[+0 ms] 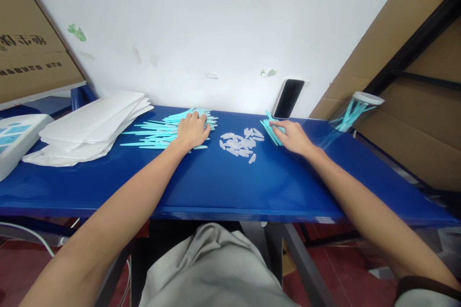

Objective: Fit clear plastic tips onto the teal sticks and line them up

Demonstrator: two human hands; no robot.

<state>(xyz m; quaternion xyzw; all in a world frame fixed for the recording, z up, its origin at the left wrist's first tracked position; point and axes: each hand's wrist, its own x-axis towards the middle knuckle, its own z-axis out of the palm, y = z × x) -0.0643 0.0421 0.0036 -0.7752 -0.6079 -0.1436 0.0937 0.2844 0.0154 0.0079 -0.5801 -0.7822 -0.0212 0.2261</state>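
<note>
My left hand (193, 130) rests with curled fingers on the right part of a wide pile of thin turquoise sticks (154, 134), tapered at one end. Its fingertips are hidden, so what they hold cannot be made out. At the right, my right hand (293, 137) has its thumb and index finger closed at a smaller bunch of turquoise sticks (268, 130). Between the hands lies a loose heap of small, translucent whitish pieces (237, 144), with one piece a little apart toward me.
The blue table (223, 187) meets a white wall. White paper-like bags (90, 120) are stacked at the left, beside a white tray (21, 134) with blue pieces. A phone (289, 98) leans on the wall. A clear jar of turquoise sticks (355, 112) stands tilted-looking at the right.
</note>
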